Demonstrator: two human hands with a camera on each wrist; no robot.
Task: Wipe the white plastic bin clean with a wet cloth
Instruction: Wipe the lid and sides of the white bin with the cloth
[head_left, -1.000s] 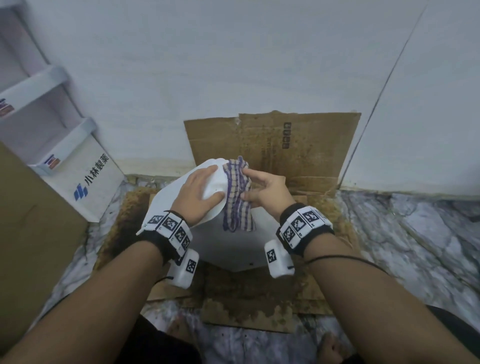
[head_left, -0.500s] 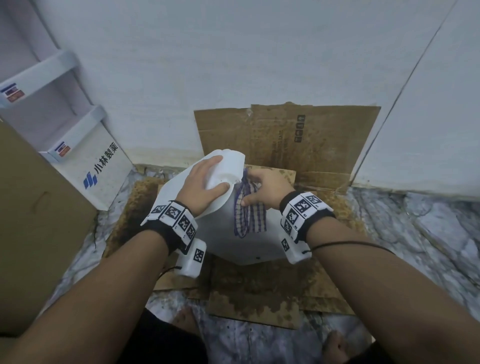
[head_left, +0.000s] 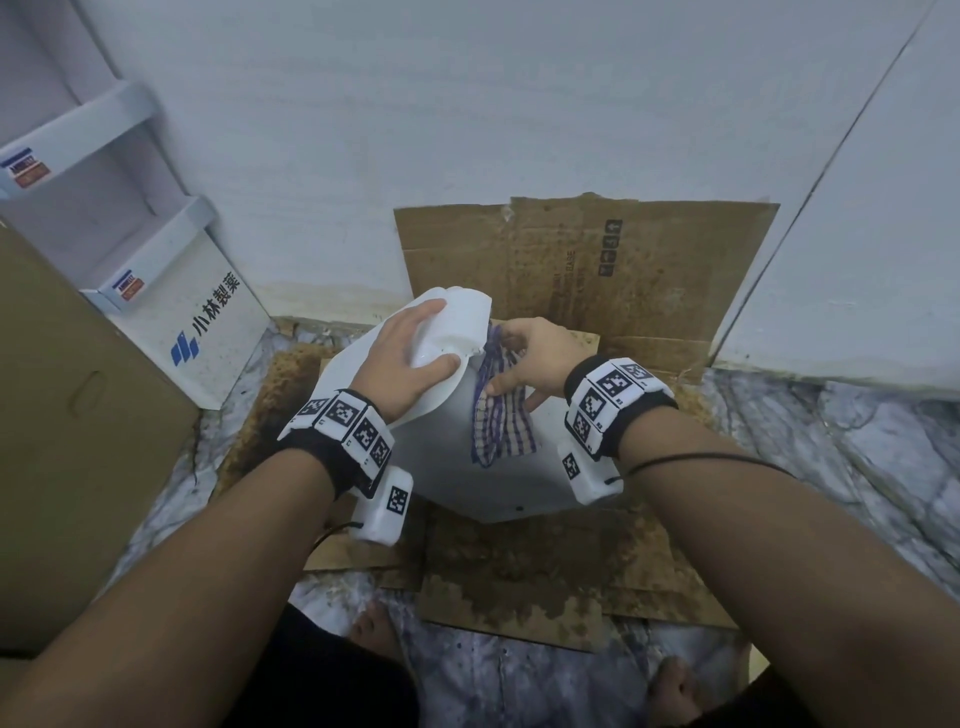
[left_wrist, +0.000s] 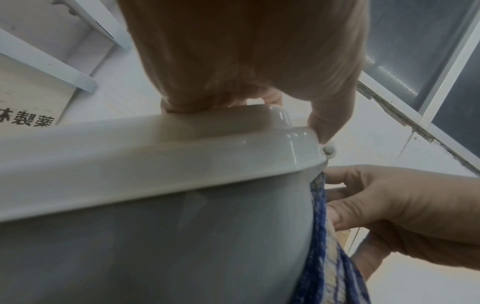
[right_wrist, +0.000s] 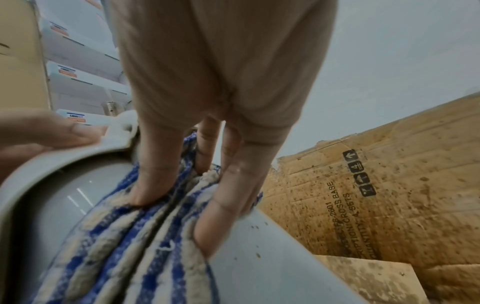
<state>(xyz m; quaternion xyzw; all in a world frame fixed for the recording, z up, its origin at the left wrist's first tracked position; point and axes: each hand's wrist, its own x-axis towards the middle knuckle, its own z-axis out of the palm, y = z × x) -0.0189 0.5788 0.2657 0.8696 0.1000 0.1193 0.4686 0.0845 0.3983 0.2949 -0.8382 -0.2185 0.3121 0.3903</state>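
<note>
both hands on the bin (head_left: 457, 457), cloth (head_left: 501, 423) against its side

the white bin lies tipped on its side on stained cardboard (head_left: 519, 577) on the floor, near the wall (head_left: 467, 130), rim end toward the wall. the left hand (head_left: 410, 358) rests on the rim, fingers fairly straight over the lip and thumb spread along the edge; in the left wrist view the fingertips (left_wrist: 330, 123) curl a little over the rim. the right hand (head_left: 535, 364) presses the blue checked cloth onto the bin's outer wall just below the rim, fingers bent only slightly; in the right wrist view its fingers (right_wrist: 153, 176) push down into the bunched folds, and the little finger touches bare plastic beside the cloth. the cloth's lower end hangs loose down the wall. a white shelf (head_left: 156, 291) with printed characters stands to the left, beside a brown box (head_left: 78, 415).
</note>
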